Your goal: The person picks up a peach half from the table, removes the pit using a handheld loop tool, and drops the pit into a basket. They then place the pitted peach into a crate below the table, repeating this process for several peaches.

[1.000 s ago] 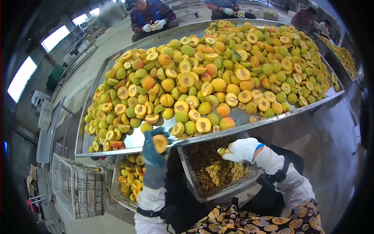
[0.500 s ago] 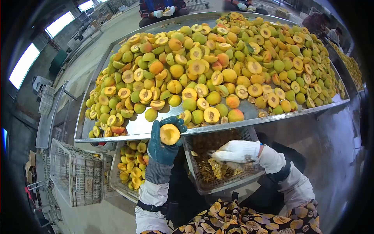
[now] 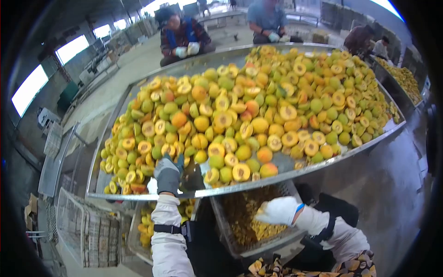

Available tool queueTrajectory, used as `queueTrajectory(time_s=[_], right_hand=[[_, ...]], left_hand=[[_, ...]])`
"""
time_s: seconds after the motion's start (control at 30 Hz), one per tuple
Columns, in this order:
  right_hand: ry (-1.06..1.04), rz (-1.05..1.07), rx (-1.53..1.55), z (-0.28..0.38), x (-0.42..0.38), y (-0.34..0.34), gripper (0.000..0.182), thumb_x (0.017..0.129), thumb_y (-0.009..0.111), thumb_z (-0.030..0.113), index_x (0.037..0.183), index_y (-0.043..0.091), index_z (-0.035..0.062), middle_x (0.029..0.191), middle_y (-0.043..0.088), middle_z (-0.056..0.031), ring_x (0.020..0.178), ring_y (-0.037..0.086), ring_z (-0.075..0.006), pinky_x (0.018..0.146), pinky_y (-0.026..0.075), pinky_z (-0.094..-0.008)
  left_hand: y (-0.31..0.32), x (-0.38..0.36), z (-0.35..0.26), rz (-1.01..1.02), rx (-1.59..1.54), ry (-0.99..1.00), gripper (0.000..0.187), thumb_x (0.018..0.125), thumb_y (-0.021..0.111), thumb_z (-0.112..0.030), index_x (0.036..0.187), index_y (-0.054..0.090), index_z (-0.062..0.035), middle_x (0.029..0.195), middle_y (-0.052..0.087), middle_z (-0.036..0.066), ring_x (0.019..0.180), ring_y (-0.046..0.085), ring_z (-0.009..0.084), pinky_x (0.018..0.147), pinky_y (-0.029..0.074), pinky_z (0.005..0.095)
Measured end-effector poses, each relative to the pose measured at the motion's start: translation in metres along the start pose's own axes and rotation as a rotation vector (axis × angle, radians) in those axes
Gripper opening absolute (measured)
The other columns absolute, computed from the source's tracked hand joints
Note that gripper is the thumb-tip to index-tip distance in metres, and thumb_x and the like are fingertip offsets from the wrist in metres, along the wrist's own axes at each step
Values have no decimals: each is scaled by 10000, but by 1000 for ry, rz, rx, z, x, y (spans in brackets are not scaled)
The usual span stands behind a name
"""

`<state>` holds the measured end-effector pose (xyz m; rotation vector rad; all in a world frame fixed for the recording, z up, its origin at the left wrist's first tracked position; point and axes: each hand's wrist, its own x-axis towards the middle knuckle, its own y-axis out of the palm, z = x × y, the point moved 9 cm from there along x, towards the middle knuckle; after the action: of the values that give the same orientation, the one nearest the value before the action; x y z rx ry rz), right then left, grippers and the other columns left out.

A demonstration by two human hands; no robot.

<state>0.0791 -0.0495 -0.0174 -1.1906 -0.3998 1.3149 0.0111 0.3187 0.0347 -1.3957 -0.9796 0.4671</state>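
My left hand (image 3: 168, 173), in a dark blue-grey glove, reaches up onto the near edge of the metal table (image 3: 323, 164). Its fingertips are at the closest peaches of the big pile of whole and halved peaches (image 3: 258, 106). Only the back of the glove shows, so anything in its grasp is hidden. My right hand (image 3: 277, 210), in a white glove, hovers blurred over the wire basket of pits (image 3: 233, 221) below the table edge. A second basket with peach halves (image 3: 143, 231) sits under my left arm.
An empty wire crate (image 3: 92, 228) stands at the lower left. Across the table sit a person in a plaid shirt (image 3: 182, 34) and a person in blue (image 3: 270, 21). Another person (image 3: 364, 41) works by a second fruit table (image 3: 406, 76).
My left hand held a peach half in front of the table edge; now it has risen onto the table and the half is out of sight. My right hand has dropped lower over the pit basket.
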Motion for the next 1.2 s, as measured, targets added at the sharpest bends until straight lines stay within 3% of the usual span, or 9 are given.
queueTrajectory(time_s=[0.2,0.27,0.4,0.6,0.63,0.7,0.83,1.1,1.2], right_hand=[[-48,-51,80,10,-5,-13,559,944,503,587,855,689,67,738,680,-198,730,685,-395,680,542,-486],[-44,-153,159,10,-5,-21,526,953,507,565,912,650,60,737,682,-203,723,685,-400,666,541,-490],[-58,-278,318,14,-5,-34,474,963,519,532,995,612,68,779,689,-215,750,683,-413,672,537,-500],[13,-148,965,40,-20,-65,346,1009,483,378,1029,578,45,638,614,-56,555,618,-165,581,505,-320],[-34,-183,975,45,-20,-70,378,1003,491,414,1048,580,49,658,619,-63,560,629,-162,567,506,-307],[-38,-225,945,51,-24,-81,452,1003,481,475,1077,590,43,727,665,-130,625,682,-250,600,542,-365],[37,-449,542,26,-7,-80,552,991,453,547,1066,617,25,850,690,-250,832,677,-443,726,539,-519],[-49,-876,131,27,-24,-92,489,994,509,466,875,645,12,579,634,-160,536,667,-315,446,507,-426],[-52,-827,137,29,-19,-91,504,997,499,472,862,650,11,580,632,-166,548,671,-323,464,513,-436]], left_hand=[[39,-6,-24,-29,-143,170,657,795,743,-431,1218,561,37,1009,671,249,948,662,401,829,531,484],[32,-25,-37,107,-153,218,384,797,724,-360,977,662,-26,1047,639,231,991,622,414,837,518,498],[25,-48,-44,188,-292,270,374,787,738,-331,981,657,-21,943,645,231,970,619,417,831,507,491],[20,-72,-64,266,-1796,-88,329,923,708,-249,1102,570,-10,973,624,67,933,632,167,825,544,300],[21,-81,-82,314,-1984,-52,347,940,692,-220,1172,553,-3,1040,617,75,1002,626,194,876,546,315],[-50,-118,-123,-174,-1419,592,428,975,635,-202,1327,507,5,1188,603,126,1106,606,220,939,533,354],[-22,-140,-167,378,-1856,292,373,1037,504,-179,1353,476,17,1254,607,155,1145,604,229,997,501,372],[-23,-156,-173,239,-1602,329,394,995,593,-196,1308,452,-2,1215,625,138,1115,625,239,985,508,370],[10,-156,-171,549,-2204,-61,336,994,605,-202,1244,502,-2,1190,633,129,1077,643,244,955,520,369]])
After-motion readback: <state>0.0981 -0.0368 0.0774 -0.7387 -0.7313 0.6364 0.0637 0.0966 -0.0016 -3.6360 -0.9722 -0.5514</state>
